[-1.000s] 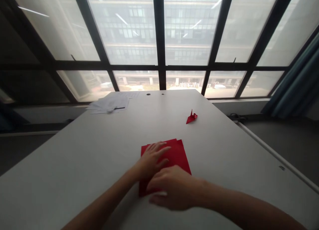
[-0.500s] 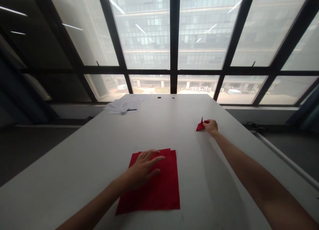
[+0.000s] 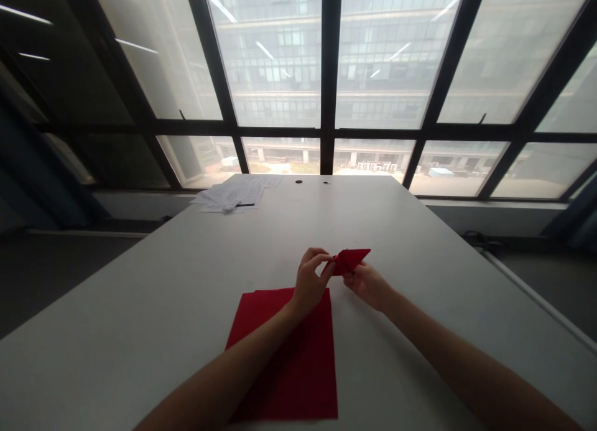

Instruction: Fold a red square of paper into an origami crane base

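Note:
A small folded red paper figure (image 3: 351,259) is held up just above the white table (image 3: 140,306), between both hands. My left hand (image 3: 310,282) pinches its left end with curled fingers. My right hand (image 3: 368,285) grips it from below on the right. A stack of flat red paper sheets (image 3: 298,369) lies on the table under my left forearm, close to the near edge.
A loose pile of white papers (image 3: 233,198) with a dark pen lies at the table's far left. Two small dark holes (image 3: 299,182) sit near the far edge. Large windows with dark frames stand behind the table; the floor drops away on both sides.
My right hand brought the red paper figure from the far right back to the middle. My left hand lifted off the red sheets and took hold of the figure too.

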Demonstrator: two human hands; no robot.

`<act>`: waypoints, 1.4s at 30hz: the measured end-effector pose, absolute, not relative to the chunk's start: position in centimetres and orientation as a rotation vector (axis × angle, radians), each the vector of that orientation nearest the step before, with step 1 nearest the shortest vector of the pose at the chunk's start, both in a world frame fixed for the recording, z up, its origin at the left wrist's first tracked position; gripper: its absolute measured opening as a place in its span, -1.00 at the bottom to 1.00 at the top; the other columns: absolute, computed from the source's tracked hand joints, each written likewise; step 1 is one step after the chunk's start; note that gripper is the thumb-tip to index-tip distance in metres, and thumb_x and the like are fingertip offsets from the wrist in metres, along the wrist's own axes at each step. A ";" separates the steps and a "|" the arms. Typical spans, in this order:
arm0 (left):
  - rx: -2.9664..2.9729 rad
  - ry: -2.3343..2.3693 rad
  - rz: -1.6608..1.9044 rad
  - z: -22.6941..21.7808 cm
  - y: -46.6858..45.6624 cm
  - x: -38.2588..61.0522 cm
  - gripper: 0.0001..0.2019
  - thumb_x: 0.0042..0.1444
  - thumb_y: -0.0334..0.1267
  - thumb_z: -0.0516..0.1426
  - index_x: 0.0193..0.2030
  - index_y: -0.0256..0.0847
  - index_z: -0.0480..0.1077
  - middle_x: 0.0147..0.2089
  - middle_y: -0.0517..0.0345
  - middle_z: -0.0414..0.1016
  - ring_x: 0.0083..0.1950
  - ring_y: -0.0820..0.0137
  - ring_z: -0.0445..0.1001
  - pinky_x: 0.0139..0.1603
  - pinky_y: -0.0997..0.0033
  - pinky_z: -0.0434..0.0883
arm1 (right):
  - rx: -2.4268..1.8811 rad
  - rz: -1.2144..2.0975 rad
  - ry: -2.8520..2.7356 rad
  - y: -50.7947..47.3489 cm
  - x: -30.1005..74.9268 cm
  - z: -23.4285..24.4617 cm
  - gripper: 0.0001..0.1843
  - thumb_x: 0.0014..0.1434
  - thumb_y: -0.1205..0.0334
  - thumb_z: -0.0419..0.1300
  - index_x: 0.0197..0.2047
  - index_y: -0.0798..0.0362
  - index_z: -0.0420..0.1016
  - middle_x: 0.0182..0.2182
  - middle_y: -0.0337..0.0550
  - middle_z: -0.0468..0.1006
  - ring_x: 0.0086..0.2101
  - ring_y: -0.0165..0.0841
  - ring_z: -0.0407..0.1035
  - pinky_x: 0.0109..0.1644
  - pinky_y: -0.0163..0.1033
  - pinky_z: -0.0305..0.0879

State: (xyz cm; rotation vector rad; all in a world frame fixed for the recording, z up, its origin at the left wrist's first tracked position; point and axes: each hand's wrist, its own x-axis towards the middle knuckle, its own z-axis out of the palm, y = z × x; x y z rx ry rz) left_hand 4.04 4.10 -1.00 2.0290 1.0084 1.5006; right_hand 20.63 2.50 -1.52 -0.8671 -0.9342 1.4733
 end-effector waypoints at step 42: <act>1.640 0.839 1.267 -1.5 3.5 3.4 -0.64 0.18 -0.22 0.24 0.13 -0.16 0.45 -0.40 0.28 0.27 -0.39 0.51 0.29 -0.32 0.52 0.35 | -0.931 0.350 -1.561 0.7 20.3 -2.0 -0.90 0.20 0.39 0.24 -0.23 -0.01 0.49 -0.36 -0.21 0.48 -0.39 -0.37 0.34 -0.33 -0.23 0.31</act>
